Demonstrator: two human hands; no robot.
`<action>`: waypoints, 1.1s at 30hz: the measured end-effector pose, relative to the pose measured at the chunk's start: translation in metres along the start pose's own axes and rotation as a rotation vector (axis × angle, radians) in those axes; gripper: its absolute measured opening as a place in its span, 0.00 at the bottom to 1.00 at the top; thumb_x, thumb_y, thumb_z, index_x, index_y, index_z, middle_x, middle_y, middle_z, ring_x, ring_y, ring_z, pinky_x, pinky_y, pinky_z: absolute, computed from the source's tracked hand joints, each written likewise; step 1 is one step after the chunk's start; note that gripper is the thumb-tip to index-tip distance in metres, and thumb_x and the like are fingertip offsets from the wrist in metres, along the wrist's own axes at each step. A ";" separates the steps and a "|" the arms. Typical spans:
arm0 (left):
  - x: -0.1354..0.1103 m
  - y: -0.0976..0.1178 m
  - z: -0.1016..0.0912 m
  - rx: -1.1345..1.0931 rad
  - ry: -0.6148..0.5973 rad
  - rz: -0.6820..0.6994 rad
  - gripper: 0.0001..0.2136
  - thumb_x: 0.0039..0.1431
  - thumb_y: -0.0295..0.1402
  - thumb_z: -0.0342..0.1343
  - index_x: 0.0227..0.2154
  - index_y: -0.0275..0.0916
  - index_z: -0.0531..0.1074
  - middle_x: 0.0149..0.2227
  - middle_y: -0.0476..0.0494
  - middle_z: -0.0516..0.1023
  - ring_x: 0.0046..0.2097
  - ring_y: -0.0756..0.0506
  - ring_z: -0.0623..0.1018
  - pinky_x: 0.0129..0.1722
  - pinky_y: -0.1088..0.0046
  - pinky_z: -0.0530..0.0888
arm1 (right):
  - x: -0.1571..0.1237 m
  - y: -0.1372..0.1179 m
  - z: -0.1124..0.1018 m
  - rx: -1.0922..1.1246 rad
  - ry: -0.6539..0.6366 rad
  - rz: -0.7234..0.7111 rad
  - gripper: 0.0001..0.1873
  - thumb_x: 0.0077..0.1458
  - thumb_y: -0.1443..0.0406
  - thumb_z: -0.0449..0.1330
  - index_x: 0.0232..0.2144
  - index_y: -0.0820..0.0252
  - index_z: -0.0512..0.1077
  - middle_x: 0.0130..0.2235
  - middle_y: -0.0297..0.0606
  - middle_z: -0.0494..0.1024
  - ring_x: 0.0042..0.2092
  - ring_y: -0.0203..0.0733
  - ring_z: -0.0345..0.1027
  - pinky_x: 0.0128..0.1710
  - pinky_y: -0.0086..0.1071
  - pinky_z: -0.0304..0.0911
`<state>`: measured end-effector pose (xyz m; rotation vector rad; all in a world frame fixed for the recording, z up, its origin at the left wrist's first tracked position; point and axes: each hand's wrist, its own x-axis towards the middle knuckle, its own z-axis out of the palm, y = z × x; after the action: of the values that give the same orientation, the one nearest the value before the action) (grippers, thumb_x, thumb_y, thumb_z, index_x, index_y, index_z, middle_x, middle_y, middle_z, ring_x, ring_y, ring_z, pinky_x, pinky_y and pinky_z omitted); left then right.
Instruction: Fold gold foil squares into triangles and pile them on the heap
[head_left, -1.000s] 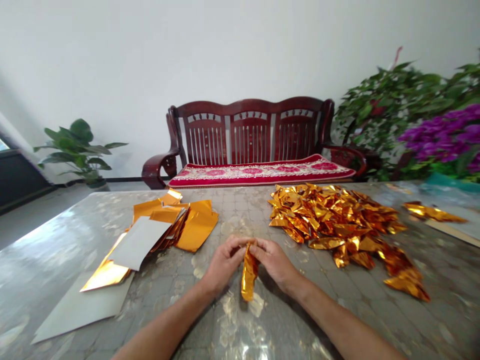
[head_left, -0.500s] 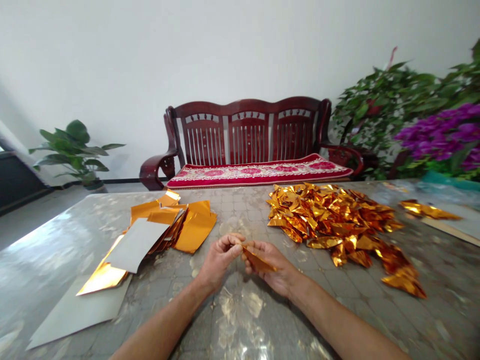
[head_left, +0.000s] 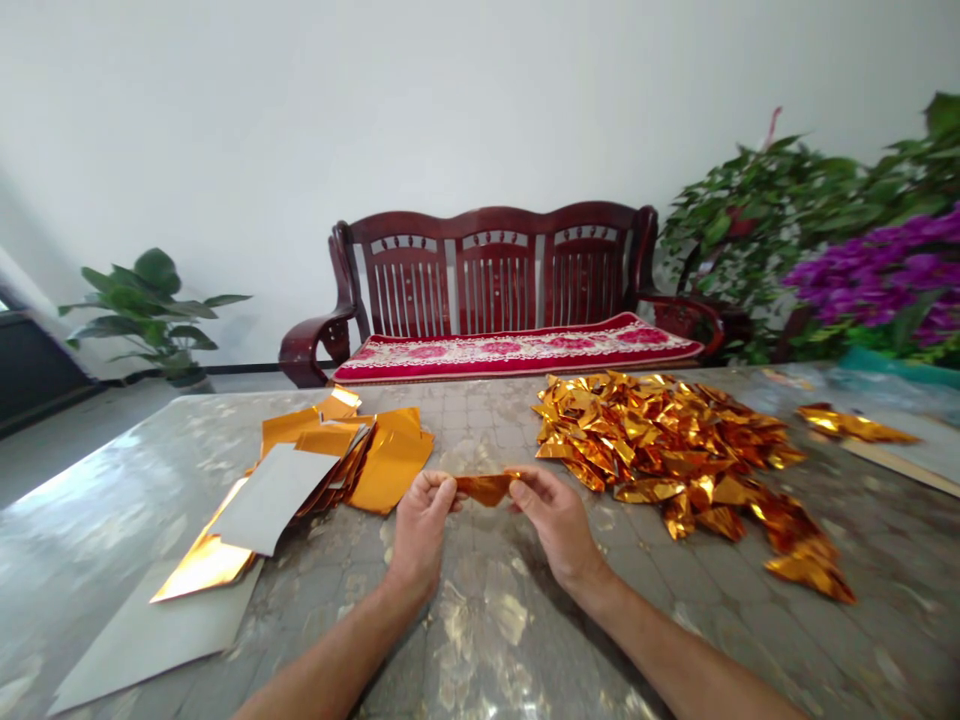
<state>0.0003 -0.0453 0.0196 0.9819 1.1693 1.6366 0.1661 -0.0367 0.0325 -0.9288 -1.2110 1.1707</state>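
Note:
A small piece of gold foil (head_left: 486, 488) is stretched crosswise between my hands. My left hand (head_left: 422, 528) pinches its left end, and my right hand (head_left: 557, 525) pinches its right end. To the right of my right hand lies a heap of crumpled gold foil pieces (head_left: 660, 445), not touching it. Left of my left hand is a loose stack of orange-gold foil sheets (head_left: 390, 460), with a white paper sheet (head_left: 271, 498) lying on part of it. A grey card (head_left: 154, 640) lies beneath the stack's front edge.
The marbled, glossy tabletop (head_left: 97, 520) reflects the light. More folded foil (head_left: 847, 425) lies on a pale board at the right. Beyond the table stand a dark red wooden bench (head_left: 495, 280) with a red cushion, a potted plant (head_left: 142, 310) and purple-flowered greenery (head_left: 862, 270).
The foil has gone from a hanging strip to a piece held level between my hands. My hands have drawn further apart, and my left hand has turned upright.

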 end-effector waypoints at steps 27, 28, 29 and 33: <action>-0.012 0.012 -0.005 0.786 -0.211 0.700 0.06 0.62 0.34 0.57 0.33 0.43 0.78 0.30 0.47 0.80 0.35 0.47 0.76 0.37 0.71 0.71 | -0.004 0.005 0.004 -0.085 0.033 -0.111 0.16 0.45 0.61 0.67 0.37 0.58 0.72 0.33 0.35 0.77 0.33 0.39 0.71 0.30 0.29 0.67; -0.011 0.013 -0.006 0.788 -0.201 0.719 0.06 0.63 0.33 0.56 0.33 0.43 0.78 0.30 0.47 0.80 0.34 0.47 0.76 0.37 0.71 0.71 | -0.004 0.006 0.004 -0.047 0.042 -0.097 0.17 0.44 0.61 0.68 0.37 0.57 0.71 0.33 0.35 0.77 0.33 0.39 0.70 0.29 0.29 0.67; -0.010 0.013 -0.007 0.791 -0.195 0.737 0.06 0.63 0.33 0.56 0.33 0.43 0.78 0.30 0.46 0.80 0.34 0.47 0.76 0.37 0.72 0.70 | -0.004 0.007 0.004 -0.028 0.047 -0.083 0.18 0.43 0.60 0.68 0.36 0.57 0.70 0.33 0.35 0.76 0.33 0.39 0.70 0.28 0.29 0.67; -0.009 0.013 -0.011 0.812 -0.217 0.788 0.06 0.63 0.31 0.55 0.35 0.43 0.78 0.32 0.46 0.80 0.36 0.47 0.76 0.38 0.72 0.70 | -0.005 0.008 0.003 -0.077 0.013 -0.057 0.16 0.45 0.57 0.69 0.32 0.59 0.71 0.31 0.35 0.74 0.31 0.39 0.68 0.27 0.30 0.67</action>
<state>-0.0096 -0.0592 0.0282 2.3029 1.4133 1.5330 0.1621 -0.0400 0.0245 -0.9520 -1.2715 1.0771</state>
